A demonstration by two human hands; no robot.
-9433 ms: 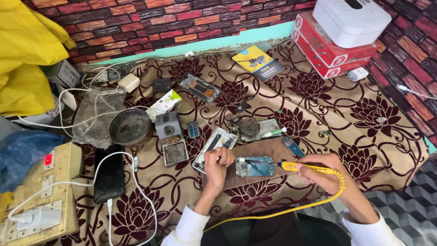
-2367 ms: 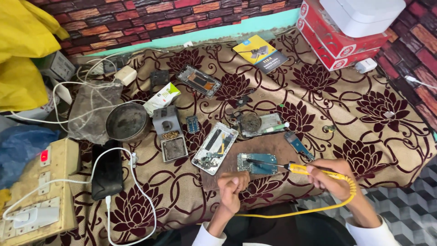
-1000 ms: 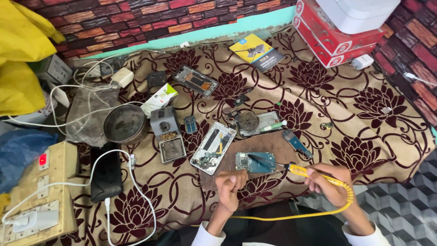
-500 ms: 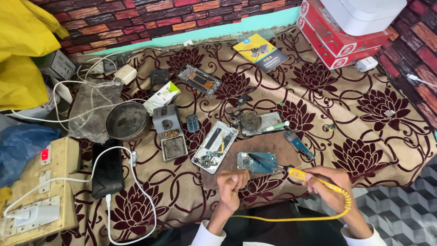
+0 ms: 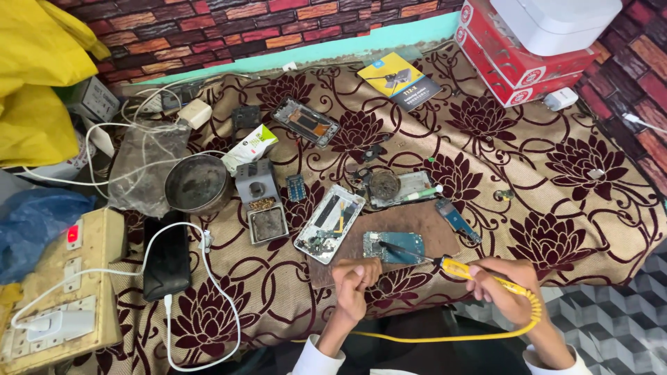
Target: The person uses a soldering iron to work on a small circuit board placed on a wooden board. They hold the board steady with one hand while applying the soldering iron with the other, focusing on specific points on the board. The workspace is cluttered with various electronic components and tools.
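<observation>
At nine o'clock, a black phone [image 5: 166,255] is left charging, clear of the work. The circuit board [image 5: 393,246] is set on a brown mat [image 5: 431,226] at centre. The left hand [image 5: 354,278] is curled at its six o'clock edge, seemingly steadying. The yellow soldering iron [image 5: 465,270] is pinched pen-like by the right hand [image 5: 511,288], tip angled onto the board.

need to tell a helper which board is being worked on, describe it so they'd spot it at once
On the flowered brown cloth, find the plain brown mat nearest the person. On it lies a small blue-green circuit board, just above the left hand. Unlike the opened phones around it, the yellow soldering iron in the right hand points at it.
</observation>
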